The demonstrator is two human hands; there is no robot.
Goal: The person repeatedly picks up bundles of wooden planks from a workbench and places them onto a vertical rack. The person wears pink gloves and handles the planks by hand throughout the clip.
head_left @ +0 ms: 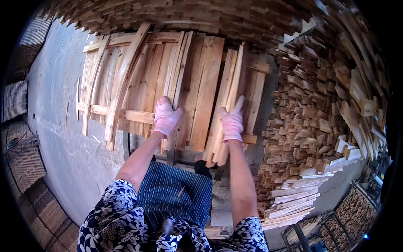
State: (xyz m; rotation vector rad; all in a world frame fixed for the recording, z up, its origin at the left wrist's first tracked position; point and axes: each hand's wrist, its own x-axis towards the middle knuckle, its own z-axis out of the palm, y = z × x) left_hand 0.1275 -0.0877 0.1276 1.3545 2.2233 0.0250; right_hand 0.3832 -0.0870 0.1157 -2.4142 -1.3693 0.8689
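Head view shows both hands in pale pink work gloves on thin wooden slats that lie across a rough slatted pallet [126,114]. The left hand [166,117] is wrapped around the lower end of a pair of slats [178,71] that run up and away from it. The right hand [232,122] is clamped on a bundle of slats [228,101] held on edge, fingers pointing upward along it, with the bundle's lower ends sticking out below the glove toward the person's lap.

The step in hand looks like sorting or squaring up slats on the pallet, each hand gripping its own batch. The next move probably calls for keeping the right-hand bundle tight so the loose pieces do not fan out, and for sliding the left-hand pair level with its neighbours.

The slats are pale, raw, unfinished wood, long and narrow, uneven in width, some slightly bowed; one curved board [124,84] lies left of the left hand. To the right of the right hand rises a tall heap of short offcuts [319,122], and beyond both hands another stacked wall of wood [189,17]. Bare concrete floor [58,126] lies to the left.
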